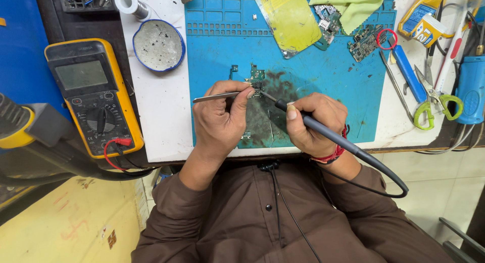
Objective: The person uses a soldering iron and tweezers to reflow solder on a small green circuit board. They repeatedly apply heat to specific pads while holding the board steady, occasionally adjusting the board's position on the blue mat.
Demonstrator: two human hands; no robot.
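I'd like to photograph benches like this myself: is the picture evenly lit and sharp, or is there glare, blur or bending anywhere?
Head view: bright, even light with soft shadows under the left hand and right hand; mild glare on the yellow translucent plastic sheet; the small green circuit board is sharp; the white table edge bows from wide-angle distortion.

Brown long-sleeved shirt, red wrist thread

A buttoned placket with dark buttons is seen at 6 o'clock; the right wrist (331,154) is wrapped by a red thread.
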